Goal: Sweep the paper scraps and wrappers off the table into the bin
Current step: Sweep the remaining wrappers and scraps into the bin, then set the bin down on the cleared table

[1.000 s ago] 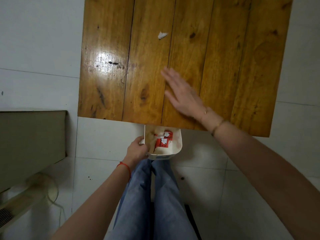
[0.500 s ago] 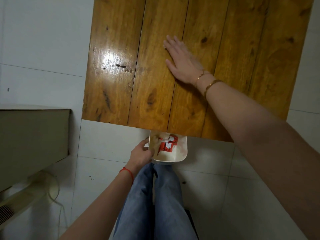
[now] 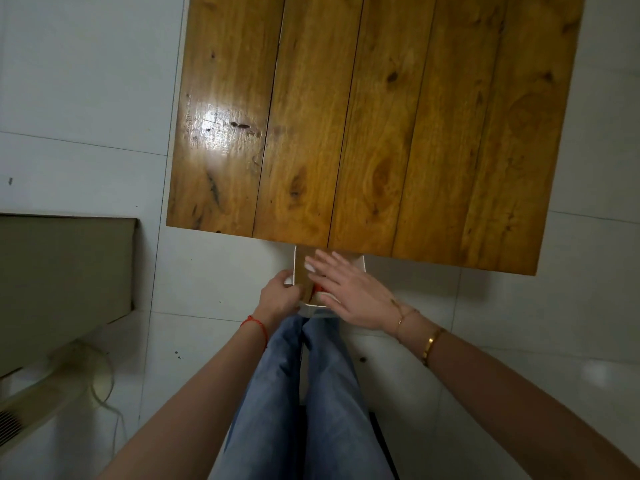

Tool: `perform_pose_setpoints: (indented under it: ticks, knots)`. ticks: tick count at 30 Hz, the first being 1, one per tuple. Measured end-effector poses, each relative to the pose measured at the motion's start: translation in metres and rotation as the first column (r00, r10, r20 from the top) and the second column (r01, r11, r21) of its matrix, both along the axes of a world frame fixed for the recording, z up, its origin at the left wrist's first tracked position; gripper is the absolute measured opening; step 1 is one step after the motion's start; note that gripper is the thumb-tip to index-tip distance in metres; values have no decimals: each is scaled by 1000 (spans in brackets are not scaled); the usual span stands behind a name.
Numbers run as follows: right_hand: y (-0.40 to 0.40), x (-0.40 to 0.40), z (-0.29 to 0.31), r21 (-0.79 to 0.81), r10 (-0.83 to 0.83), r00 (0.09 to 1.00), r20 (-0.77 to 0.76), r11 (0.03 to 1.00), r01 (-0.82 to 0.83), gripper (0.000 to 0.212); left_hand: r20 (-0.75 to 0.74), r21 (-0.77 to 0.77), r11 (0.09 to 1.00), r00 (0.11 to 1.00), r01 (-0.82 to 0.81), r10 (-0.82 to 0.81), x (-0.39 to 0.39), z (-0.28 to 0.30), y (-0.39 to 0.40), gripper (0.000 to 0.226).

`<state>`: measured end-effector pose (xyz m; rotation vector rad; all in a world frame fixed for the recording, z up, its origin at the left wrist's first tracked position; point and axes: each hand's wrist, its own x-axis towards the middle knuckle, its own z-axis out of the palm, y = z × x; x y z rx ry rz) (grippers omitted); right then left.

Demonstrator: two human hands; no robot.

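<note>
Below the table's (image 3: 363,133) near edge, the right hand (image 3: 349,294) now hovers flat and open over the small white bin (image 3: 298,271) — half a second ago it lay far up the boards, over the last white scrap. No scrap shows on the wood now, so the sweep looks finished. Left hand (image 3: 278,299) grips the bin's rim; a red wrapper (image 3: 318,289) peeks inside.

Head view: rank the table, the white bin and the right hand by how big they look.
1. Wooden table, by far the largest.
2 and 3. White bin and right hand: look alike; the hand covers much of the bin and sits nearer the camera, so unranked.
</note>
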<state>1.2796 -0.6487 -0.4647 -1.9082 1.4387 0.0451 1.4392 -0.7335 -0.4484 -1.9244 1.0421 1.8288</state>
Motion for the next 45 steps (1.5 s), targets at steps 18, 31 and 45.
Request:
perform_pose_setpoints:
  ticks: [18,31,45]
  knots:
    - [42,31,121,168,-930,318,185,349,922,57,-144,-165,986,988,27,-52,18,119,7,53]
    - [-34,11,196,206,-941,169,291,235,950,32,-139,-518,809,906,277,-399,-1,184,-66,39]
    - [-213,-48,148,222,-939,154,307,228,948,37,-79,-631,696,864,343,-497,-56,132,-237,44]
